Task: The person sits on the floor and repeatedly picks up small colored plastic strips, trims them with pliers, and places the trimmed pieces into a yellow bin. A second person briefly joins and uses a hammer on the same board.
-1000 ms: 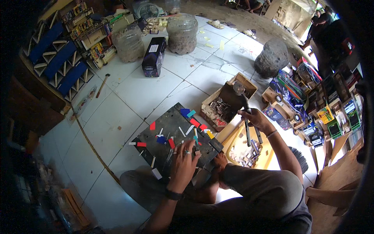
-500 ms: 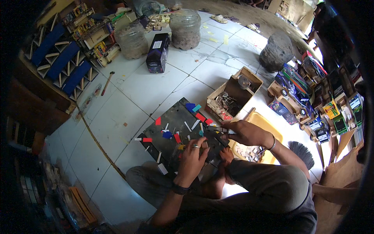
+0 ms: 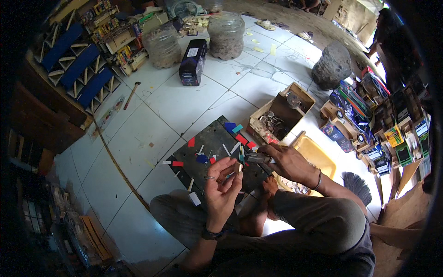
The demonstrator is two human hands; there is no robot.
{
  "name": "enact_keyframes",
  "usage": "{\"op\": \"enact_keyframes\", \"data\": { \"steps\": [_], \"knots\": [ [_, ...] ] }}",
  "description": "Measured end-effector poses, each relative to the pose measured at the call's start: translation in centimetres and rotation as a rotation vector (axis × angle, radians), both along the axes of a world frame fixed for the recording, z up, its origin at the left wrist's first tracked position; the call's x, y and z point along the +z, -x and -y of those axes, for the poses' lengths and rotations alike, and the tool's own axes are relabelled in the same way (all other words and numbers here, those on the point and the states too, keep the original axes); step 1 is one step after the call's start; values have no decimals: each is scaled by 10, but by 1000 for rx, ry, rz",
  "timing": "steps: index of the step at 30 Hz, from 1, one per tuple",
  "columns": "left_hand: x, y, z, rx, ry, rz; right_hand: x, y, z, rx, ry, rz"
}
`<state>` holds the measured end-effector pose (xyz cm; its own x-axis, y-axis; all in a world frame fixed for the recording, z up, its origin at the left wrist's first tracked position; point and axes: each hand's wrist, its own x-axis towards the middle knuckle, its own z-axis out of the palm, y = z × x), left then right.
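Observation:
My left hand (image 3: 220, 187) is raised over the near part of a dark board (image 3: 194, 143), fingers pinching a small pale wooden block (image 3: 238, 167). My right hand (image 3: 291, 162) grips a grey metal hand tool (image 3: 258, 158) whose exact kind I cannot make out; its tip points left toward the block, beside a thin upright pale strip. Scattered on the board lie small coloured pieces: a red piece (image 3: 191, 141), a blue piece (image 3: 201, 158), a teal piece (image 3: 237, 128) and several thin white strips.
Beyond the board stands a wooden box (image 3: 255, 112) holding small metal-looking bits. A yellow tray (image 3: 318, 154) of small pieces lies under my right forearm. Wooden toy trucks (image 3: 350, 122) crowd the right side. A hammer (image 3: 132, 95) and a dark carton (image 3: 193, 62) rest on the tiles.
My left hand has lifted from the board and turned palm up, now showing the wooden block in its fingertips. My right hand with the tool has shifted slightly. The view has tilted a little.

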<state>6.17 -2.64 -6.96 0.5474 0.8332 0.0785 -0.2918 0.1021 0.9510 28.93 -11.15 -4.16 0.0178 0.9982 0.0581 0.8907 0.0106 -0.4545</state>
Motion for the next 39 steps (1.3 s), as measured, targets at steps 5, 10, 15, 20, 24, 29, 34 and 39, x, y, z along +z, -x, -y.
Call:
{"op": "enact_keyframes", "data": {
  "steps": [5, 10, 15, 20, 24, 29, 34, 39],
  "knots": [
    [2, 2, 1, -28, -9, 15, 2, 2, 1, -17, 75, -1],
    [3, 2, 3, -44, -24, 18, 1, 3, 2, 11, 66, 6],
    [5, 2, 2, -68, -22, 15, 2, 3, 2, 15, 49, 12],
    [6, 1, 2, -59, 1, 19, 5, 4, 2, 18, 84, -1],
    [6, 1, 1, -61, 0, 9, 5, 3, 1, 31, 95, 3],
    [6, 2, 1, -62, -16, -3, 2, 3, 2, 48, 38, 21],
    [5, 2, 1, -72, -18, -13, -1, 1, 2, 37, 50, 43],
    [6, 2, 1, -78, -15, -50, -7, 2, 2, 40, -43, 99]
  ]
}}
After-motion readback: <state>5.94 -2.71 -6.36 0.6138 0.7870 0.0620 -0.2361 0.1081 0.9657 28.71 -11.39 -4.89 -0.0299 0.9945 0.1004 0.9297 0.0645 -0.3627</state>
